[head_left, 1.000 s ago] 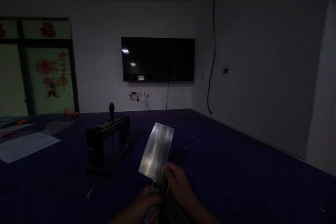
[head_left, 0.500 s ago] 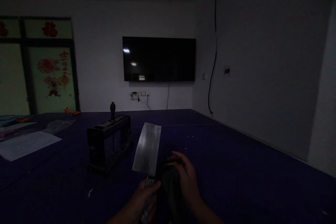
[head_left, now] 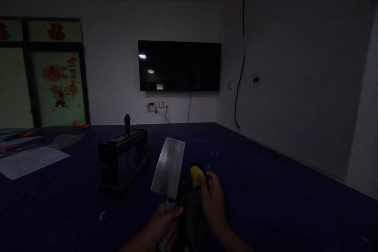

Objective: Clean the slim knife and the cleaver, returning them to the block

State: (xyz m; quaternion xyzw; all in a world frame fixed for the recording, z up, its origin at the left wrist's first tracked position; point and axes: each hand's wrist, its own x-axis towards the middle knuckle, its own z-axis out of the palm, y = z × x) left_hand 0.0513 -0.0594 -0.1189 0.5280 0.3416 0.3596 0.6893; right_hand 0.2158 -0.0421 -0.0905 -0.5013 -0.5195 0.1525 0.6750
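Dark purple flat surface (head_left: 265, 189): spreads below and beyond the broad steel cleaver with a patterned grey handle (head_left: 169, 167).
Wide black rectangular television (head_left: 180, 67): on the wall beyond the cleaver.
Black box-shaped case with an upright knob (head_left: 122, 163): stands to the cleaver's left, apart from it.
Soft-looking dark article (head_left: 193, 210): just right of the cleaver; too dim to tell whether they touch.
Cleaver: blade raised, top leaning slightly right.
Left hand (head_left: 165, 220): fingers wrapped round the cleaver's handle.
Right hand (head_left: 215, 199): right of the cleaver, thumb and fingers grasping a rounded yellow piece; the step looks like one-handed handling of the dark article, blade alongside.
Rounded yellow piece (head_left: 195, 174): right of the blade, at the article's upper end; the next move seems to call for a secure pinch and bare fingers clear of the edge.
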